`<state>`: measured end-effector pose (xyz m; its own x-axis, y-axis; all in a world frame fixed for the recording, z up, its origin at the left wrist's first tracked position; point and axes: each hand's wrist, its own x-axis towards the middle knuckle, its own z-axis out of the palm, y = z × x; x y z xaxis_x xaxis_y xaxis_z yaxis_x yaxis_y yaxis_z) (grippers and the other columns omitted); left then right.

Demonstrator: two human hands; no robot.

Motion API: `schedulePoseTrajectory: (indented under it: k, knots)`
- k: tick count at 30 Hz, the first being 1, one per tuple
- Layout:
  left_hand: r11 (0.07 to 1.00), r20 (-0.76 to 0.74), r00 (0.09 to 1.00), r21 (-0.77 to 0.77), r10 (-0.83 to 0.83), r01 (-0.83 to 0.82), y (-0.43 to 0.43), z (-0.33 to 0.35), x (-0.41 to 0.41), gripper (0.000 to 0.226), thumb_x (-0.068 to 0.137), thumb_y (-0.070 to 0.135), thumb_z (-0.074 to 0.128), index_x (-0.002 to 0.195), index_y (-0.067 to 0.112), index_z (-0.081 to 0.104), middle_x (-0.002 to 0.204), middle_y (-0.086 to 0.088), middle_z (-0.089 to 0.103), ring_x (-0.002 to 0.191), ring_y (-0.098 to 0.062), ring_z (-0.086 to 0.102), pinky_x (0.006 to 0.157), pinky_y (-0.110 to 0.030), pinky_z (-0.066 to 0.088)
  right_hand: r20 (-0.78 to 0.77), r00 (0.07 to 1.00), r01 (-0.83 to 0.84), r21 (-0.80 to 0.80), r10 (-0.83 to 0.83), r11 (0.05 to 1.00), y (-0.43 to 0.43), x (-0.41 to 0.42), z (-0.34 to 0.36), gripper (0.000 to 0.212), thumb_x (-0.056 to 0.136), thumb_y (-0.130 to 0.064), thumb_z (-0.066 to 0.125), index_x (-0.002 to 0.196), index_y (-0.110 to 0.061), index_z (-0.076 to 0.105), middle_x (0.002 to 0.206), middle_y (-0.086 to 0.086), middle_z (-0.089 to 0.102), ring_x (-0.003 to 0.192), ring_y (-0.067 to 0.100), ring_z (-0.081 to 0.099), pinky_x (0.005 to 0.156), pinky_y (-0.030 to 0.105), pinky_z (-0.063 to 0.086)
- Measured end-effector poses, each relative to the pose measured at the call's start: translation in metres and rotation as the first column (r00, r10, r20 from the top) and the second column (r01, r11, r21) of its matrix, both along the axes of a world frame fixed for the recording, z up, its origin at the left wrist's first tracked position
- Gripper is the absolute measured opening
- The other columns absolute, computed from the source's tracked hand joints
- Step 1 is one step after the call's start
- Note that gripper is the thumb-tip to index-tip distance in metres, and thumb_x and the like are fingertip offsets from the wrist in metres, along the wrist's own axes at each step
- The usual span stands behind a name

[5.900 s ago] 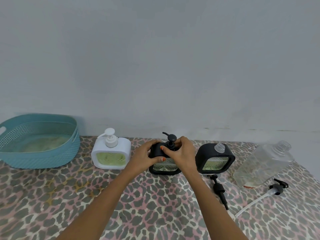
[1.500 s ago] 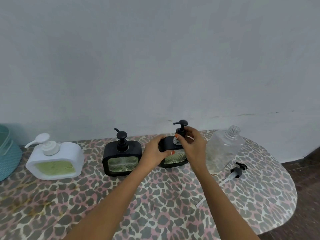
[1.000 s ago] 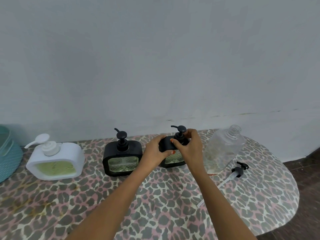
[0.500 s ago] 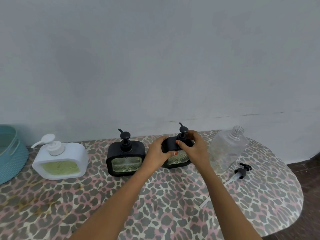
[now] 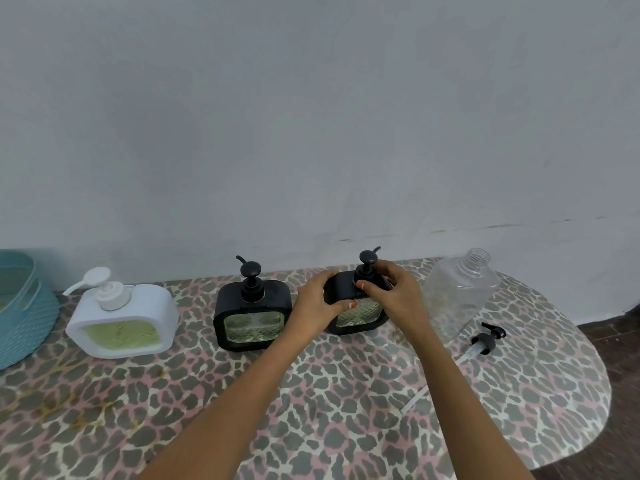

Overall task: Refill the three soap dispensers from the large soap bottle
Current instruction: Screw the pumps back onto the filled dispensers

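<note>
Three dispensers stand in a row near the wall: a white one (image 5: 121,317) with green soap at the left, a black one (image 5: 252,315) in the middle, and a second black one (image 5: 360,315) to its right. My left hand (image 5: 317,308) grips the left side of that right black dispenser. My right hand (image 5: 393,294) pinches the collar of its black pump (image 5: 367,263). The large clear soap bottle (image 5: 459,296) stands uncapped just right of my right hand, almost drained. Its pump (image 5: 483,342) lies on the table beside it.
A teal basket (image 5: 20,313) sits at the far left edge. The leopard-print table (image 5: 311,393) curves away at the right, with dark floor (image 5: 616,358) beyond. A grey wall runs close behind the dispensers.
The pump head on the right black dispenser has turned under my right hand's fingers, its spout now pointing back right. Earlier, both hands moved from the middle black dispenser to this one.
</note>
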<state>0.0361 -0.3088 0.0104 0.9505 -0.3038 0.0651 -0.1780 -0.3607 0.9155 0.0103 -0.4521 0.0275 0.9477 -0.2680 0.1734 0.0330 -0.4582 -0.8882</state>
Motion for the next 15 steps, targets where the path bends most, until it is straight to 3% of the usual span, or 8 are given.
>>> schedulePoseTrajectory:
  k: [6, 12, 15]
  knots:
    - [1.0, -0.003, 1.0, 0.009, 0.001, -0.001, 0.0, -0.003, 0.002, 0.058, 0.077, 0.018, 0.071, 0.128, 0.01, 0.045, 0.131, -0.007, 0.051, 0.122, -0.019, 0.046, 0.091, -0.018, 0.033, 0.015, 0.997, 0.081, 0.001, -0.081, 0.997, 0.011, 0.005, -0.001, 0.045, 0.076, -0.016, 0.074, 0.114, -0.007, 0.051, 0.103, -0.001, 0.052, 0.092, 0.011, 0.049, 0.065, 0.002, 0.038]
    - [1.0, -0.007, 1.0, -0.019, -0.01, 0.009, 0.0, -0.002, 0.002, 0.052, 0.076, 0.016, 0.072, 0.123, 0.01, 0.049, 0.125, -0.006, 0.055, 0.118, -0.015, 0.048, 0.088, -0.018, 0.034, -0.021, 0.999, -0.05, -0.046, 0.049, 0.998, 0.003, -0.003, 0.007, 0.032, 0.083, -0.006, 0.063, 0.115, -0.006, 0.06, 0.095, -0.002, 0.056, 0.089, 0.01, 0.051, 0.065, -0.005, 0.037]
    - [1.0, -0.01, 1.0, -0.026, -0.014, 0.013, 0.0, -0.002, 0.001, 0.052, 0.077, 0.015, 0.072, 0.123, 0.011, 0.049, 0.124, -0.005, 0.055, 0.11, -0.008, 0.046, 0.087, -0.018, 0.033, -0.018, 1.0, 0.022, -0.036, -0.023, 0.999, 0.003, 0.001, 0.004, 0.037, 0.079, -0.012, 0.07, 0.114, -0.006, 0.058, 0.098, -0.002, 0.056, 0.091, 0.01, 0.051, 0.064, -0.005, 0.037]
